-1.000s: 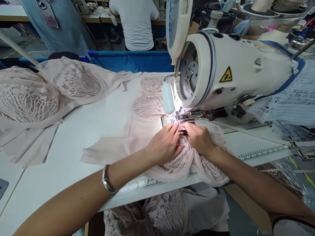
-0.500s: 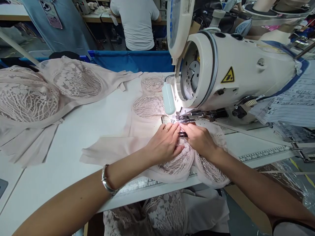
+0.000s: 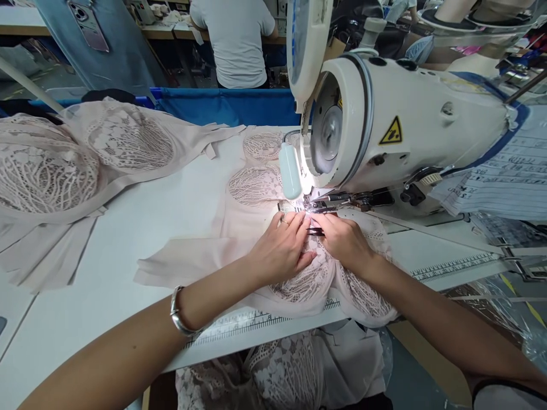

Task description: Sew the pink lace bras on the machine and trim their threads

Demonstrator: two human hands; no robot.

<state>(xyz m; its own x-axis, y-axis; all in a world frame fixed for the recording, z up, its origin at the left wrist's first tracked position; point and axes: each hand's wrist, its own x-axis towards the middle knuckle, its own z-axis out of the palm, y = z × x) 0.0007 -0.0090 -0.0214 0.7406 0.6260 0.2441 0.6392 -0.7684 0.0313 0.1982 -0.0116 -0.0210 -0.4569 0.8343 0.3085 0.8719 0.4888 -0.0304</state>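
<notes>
My left hand (image 3: 282,248) lies flat on a pale pink lace garment (image 3: 252,188), fingers stretched toward the needle of a white sewing machine (image 3: 401,131). My right hand (image 3: 345,240) presses the same fabric from the right, fingers curled, with a small dark tool (image 3: 315,231) between its fingertips. Both sets of fingertips sit just in front of the lit presser foot (image 3: 308,204). A metal bangle (image 3: 178,313) circles my left wrist. Lace cups of the garment bunch under my wrists and hang over the table edge.
A heap of the same pink lace pieces (image 3: 64,165) lies at the left on the white table (image 3: 141,228). A ruler strip (image 3: 252,322) runs along the front edge. Papers (image 3: 508,176) hang at the right. A person in a white shirt (image 3: 237,40) stands behind, back turned.
Both hands have crept a little toward the needle with the fabric. The machine's handwheel now looks blurred, as if spinning.
</notes>
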